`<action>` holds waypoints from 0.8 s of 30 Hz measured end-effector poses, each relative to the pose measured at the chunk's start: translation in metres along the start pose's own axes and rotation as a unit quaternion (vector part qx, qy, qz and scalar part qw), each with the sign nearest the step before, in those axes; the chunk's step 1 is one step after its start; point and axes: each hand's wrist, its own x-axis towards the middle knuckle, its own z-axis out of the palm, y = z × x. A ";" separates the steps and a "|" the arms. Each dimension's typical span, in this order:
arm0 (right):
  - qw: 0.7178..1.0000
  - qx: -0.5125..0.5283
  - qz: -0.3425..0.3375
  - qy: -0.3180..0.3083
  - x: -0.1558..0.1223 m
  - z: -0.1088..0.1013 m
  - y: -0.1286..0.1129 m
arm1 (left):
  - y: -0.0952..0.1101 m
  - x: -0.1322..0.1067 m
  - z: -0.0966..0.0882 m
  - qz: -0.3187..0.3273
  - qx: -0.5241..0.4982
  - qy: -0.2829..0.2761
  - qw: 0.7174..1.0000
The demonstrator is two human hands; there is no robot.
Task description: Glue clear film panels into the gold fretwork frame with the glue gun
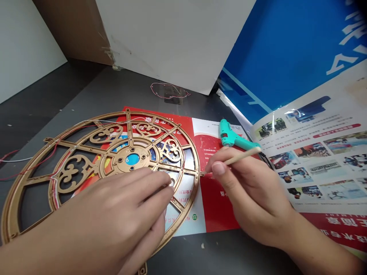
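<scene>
At the middle of the dark grey tabletop [86,88], presses the left hand [114,214] flat onto a round gold openwork wooden frame [120,156], fingers stretched out and close together over the lattice near the right rim, gripping nothing. Rests that frame flat, its right half over a red and white printed leaflet [213,206], its left half on bare tabletop. Pinches a thin pale wooden stick [242,156] in the right hand [252,194], thumb and fingertips closed narrowly around the shaft, the stick's lower tip at the frame's outer right edge. Has a teal plastic glue gun [232,138] lying on the leaflet just behind the right hand, thin red and white wires [17,156] trailing off the frame's left side, a white board [172,38] propped at the far end, and a blue banner [286,49] with a glossy poster of small photographs [315,164] to the right.
</scene>
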 end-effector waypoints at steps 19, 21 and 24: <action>0.913 -0.340 0.213 -0.072 0.007 -0.040 0.012 | 0.003 0.058 -0.024 0.057 0.079 -0.034 0.995; 0.900 -0.376 0.221 0.000 0.005 -0.052 0.024 | 0.003 0.056 -0.022 0.057 0.080 -0.023 0.995; 0.879 -0.401 0.259 0.008 0.007 -0.060 0.044 | 0.001 0.054 -0.016 0.055 0.072 0.014 0.996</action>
